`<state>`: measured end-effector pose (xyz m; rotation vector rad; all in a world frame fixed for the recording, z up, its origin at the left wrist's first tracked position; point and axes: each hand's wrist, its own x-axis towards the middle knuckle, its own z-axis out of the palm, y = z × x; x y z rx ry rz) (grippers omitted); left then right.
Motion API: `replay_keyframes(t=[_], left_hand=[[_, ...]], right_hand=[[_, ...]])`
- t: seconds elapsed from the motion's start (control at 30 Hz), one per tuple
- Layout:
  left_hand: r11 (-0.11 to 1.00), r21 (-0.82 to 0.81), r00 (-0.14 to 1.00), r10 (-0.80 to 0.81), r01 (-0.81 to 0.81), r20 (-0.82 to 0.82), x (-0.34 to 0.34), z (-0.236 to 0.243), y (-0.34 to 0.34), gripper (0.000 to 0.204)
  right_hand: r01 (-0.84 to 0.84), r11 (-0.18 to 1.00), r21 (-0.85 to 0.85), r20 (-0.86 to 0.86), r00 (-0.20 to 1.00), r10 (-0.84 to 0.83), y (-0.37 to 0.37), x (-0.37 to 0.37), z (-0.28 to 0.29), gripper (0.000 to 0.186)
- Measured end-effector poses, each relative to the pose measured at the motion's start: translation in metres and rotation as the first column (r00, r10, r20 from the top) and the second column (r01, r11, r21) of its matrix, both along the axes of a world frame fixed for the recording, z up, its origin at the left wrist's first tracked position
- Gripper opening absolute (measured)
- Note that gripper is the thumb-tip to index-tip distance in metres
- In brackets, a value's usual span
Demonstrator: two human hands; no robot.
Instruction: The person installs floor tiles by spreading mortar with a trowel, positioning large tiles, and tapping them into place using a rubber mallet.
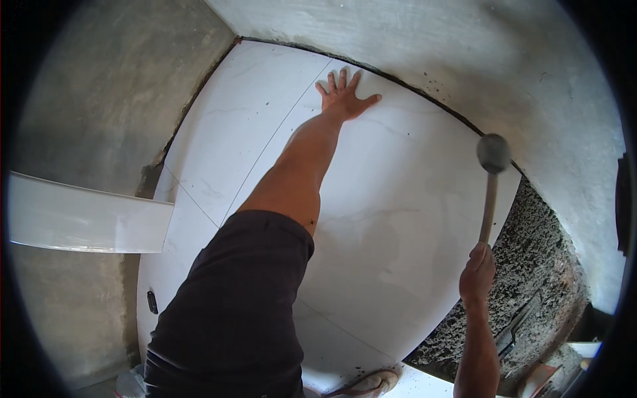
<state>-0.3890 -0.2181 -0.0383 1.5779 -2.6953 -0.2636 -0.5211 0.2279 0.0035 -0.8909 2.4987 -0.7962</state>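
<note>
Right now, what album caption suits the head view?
Left hand spread on a white tile, right hand gripping a mallet.

A charcoal short sleeve (229, 298) was worn.
Its hem (282, 223) was plain; lower right of the sleeve showed a pale sandal (389, 380).

Grey walls (119, 93) (left one darker), both mottled.

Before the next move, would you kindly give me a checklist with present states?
1. Right hand gripping the mallet: ok.
2. Left hand clear of the mallet head: ok, spread flat on the white marble-look tile.
3. Mallet head's contact with the tile: cannot tell, it is blurred.
4. Mortar bed free of tools: not ok, a trowel-like tool lies there.
5. Tile level: cannot tell from this view.
</note>
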Motion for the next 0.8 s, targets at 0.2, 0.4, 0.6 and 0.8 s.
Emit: replay_keyframes(t=[0.2,0.4,0.6,0.8], left_hand=[[0.991,-0.03,0.992,0.129,-0.129,-0.003,0.022,-0.006,-0.019,0.095],[0.999,-0.034,0.999,0.027,-0.026,0.029,0.048,-0.011,-0.025,0.093],[0.999,-0.027,0.998,0.019,-0.017,0.059,0.098,-0.007,0.0,0.091],[1.0,-0.017,0.996,0.007,-0.006,0.083,0.132,0.004,0.033,0.088]], right_hand=[[0.021,0.992,-0.124,0.011,1.0,-0.02,0.002,0.01,0.0,0.048],[0.041,0.998,0.049,0.057,0.997,-0.044,0.014,-0.022,-0.02,0.054],[0.127,0.986,0.106,0.13,0.981,-0.14,0.015,-0.021,-0.002,0.057],[0.129,0.988,0.089,-0.025,0.992,-0.127,0.044,-0.022,-0.035,0.057]])
